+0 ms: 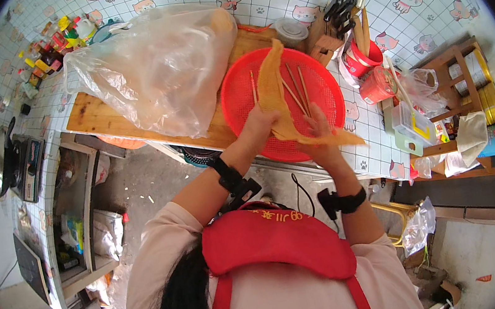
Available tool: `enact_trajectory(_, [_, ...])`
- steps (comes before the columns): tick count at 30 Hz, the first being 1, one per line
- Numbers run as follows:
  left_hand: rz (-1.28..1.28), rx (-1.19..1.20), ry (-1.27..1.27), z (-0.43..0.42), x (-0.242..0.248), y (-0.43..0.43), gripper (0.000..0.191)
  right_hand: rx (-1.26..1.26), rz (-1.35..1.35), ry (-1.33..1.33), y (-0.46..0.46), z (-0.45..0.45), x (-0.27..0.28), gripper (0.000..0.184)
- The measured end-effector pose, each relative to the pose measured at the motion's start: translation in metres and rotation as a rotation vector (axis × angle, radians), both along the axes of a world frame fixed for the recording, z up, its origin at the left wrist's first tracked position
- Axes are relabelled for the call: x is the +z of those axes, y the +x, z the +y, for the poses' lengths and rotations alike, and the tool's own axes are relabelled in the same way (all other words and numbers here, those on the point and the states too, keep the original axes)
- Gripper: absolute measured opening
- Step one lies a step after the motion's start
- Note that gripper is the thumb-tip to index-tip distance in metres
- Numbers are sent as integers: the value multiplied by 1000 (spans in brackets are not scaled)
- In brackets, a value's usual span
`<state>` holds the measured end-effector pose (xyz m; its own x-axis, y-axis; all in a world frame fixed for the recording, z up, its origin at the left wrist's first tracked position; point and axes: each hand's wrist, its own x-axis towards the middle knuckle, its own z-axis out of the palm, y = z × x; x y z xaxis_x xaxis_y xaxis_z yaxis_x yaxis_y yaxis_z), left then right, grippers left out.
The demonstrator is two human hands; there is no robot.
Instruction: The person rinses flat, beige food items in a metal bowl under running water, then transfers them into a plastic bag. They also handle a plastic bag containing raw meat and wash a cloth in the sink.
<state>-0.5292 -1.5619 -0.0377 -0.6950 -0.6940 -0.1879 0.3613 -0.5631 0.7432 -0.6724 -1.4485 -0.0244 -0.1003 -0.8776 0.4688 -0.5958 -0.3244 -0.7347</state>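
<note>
A long yellow sheet, apparently bean curd skin (278, 99), is bent over a red plastic mesh basket (229, 96). My left hand (262, 122) grips its near left edge. The lower part of the sheet runs across my right hand (319, 133), between thumb and fingers, and its end sticks out to the right past the basket rim. Several thin wooden sticks (297, 84) lie in the basket, some just beyond my right fingertips. Part of the basket floor is hidden by the sheet and hands.
A big translucent plastic bag (157, 72) covers much of the wooden board (97, 115) on the left. Behind the basket are a lidded plastic tub (291, 30) and a knife block (325, 48). A red utensil bucket (363, 57) and red can (377, 85) stand at right.
</note>
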Motion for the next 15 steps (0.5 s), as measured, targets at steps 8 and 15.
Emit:
enact_trajectory(8, [119,-224,-50,14,30,70,33,-264,-553,139,82,-28,3,30])
enact_trajectory(15, [202,-352,-217,0,41,118,49,-265,-563,158,129,-42,12,50])
